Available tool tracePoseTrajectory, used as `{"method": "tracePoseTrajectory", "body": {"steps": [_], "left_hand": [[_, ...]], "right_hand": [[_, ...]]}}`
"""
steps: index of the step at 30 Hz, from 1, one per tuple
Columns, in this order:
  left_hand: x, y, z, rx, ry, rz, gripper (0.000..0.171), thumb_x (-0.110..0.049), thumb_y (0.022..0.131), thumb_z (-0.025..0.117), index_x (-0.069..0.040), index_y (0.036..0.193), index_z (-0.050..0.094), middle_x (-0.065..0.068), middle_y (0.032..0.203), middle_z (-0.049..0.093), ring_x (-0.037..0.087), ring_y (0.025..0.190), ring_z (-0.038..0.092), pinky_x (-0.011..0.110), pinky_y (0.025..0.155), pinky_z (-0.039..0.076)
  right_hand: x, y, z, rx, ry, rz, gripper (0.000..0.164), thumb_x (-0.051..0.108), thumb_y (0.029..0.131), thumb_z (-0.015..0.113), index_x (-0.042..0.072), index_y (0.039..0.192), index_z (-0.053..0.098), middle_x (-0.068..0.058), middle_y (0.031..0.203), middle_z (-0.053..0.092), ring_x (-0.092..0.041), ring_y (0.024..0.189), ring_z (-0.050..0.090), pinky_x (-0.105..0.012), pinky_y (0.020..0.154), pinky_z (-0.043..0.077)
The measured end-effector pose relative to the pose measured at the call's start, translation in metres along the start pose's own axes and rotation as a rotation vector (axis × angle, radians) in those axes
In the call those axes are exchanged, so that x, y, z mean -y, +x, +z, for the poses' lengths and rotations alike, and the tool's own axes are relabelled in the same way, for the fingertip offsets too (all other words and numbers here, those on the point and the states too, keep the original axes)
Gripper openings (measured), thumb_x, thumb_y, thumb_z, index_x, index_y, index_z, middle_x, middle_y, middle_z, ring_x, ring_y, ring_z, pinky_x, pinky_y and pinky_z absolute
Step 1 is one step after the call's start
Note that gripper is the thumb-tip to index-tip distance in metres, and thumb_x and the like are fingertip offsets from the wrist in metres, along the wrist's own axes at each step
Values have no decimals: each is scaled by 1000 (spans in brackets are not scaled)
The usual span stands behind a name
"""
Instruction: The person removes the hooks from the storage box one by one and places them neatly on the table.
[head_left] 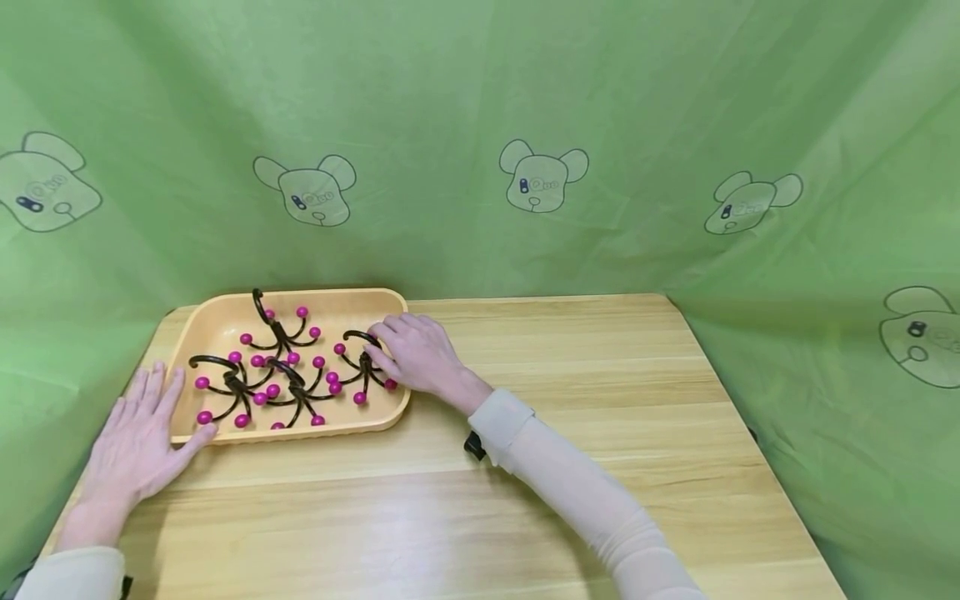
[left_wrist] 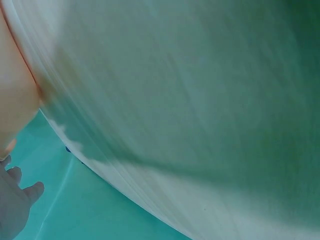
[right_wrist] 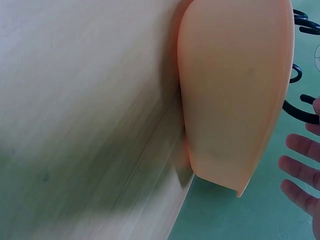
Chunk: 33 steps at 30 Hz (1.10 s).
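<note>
My right hand point(head_left: 422, 354) reaches over the right end of a peach tray point(head_left: 300, 432). Its thumb and forefinger pinch the curved top of a black claw-shaped piece with pink ball tips point(head_left: 365, 367). In the right wrist view, the other fingers point(right_wrist: 300, 167) extend past the tray's rim, and the pinched black hook point(right_wrist: 300, 112) shows partly. Several more such pieces, including one at the left point(head_left: 235, 383) and one at the back point(head_left: 279, 333), stand in the tray. Against the tray's left front corner rests my left hand point(head_left: 138, 442), fingers straight and spread.
The tray sits at the back left of a wooden table point(head_left: 585, 383), close to a green curtain point(head_left: 450, 250) printed with mouse heads. More curtain hangs along both sides. Mostly tabletop fills the left wrist view point(left_wrist: 165, 100).
</note>
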<state>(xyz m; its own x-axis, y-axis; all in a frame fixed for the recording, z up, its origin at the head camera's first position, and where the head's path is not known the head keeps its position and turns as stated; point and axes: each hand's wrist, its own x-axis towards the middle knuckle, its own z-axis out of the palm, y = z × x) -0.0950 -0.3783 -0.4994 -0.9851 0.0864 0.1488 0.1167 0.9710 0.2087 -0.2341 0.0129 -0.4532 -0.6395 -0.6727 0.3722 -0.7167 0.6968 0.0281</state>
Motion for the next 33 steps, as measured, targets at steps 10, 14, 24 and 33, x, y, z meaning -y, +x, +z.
{"method": "tracePoseTrajectory", "body": {"steps": [10, 14, 24, 33], "left_hand": [[-1, 0, 0, 2, -1, -1, 97, -58, 102, 53, -7, 170, 5, 26, 177, -2, 40, 166, -10, 78, 122, 18], [-1, -1, 0, 0, 0, -2, 97, -58, 102, 53, -7, 170, 6, 26, 176, 0, 42, 166, -7, 78, 122, 18], [-1, -2, 1, 2, -2, -3, 97, -59, 102, 52, -8, 170, 5, 27, 176, -1, 39, 166, -11, 77, 122, 18], [-1, -2, -1, 9, -3, -9, 97, -58, 102, 53, -9, 170, 4, 27, 176, -1, 43, 166, -7, 78, 122, 18]], "right_hand": [[-3, 5, -4, 41, 14, 10, 37, 47, 111, 47, 21, 118, 72, 0, 112, 78, -18, 103, 75, -33, 96, 62], [-2, 6, -6, 47, 16, -7, 36, 46, 111, 48, 22, 121, 73, 0, 113, 79, -19, 103, 75, -34, 98, 62], [-2, 8, -6, 30, -23, -44, 34, 48, 110, 49, 25, 117, 73, 3, 106, 78, -17, 96, 74, -31, 87, 63], [0, 11, -7, 0, -46, -74, 32, 50, 109, 51, 27, 110, 73, 6, 102, 78, -14, 93, 73, -27, 81, 61]]}}
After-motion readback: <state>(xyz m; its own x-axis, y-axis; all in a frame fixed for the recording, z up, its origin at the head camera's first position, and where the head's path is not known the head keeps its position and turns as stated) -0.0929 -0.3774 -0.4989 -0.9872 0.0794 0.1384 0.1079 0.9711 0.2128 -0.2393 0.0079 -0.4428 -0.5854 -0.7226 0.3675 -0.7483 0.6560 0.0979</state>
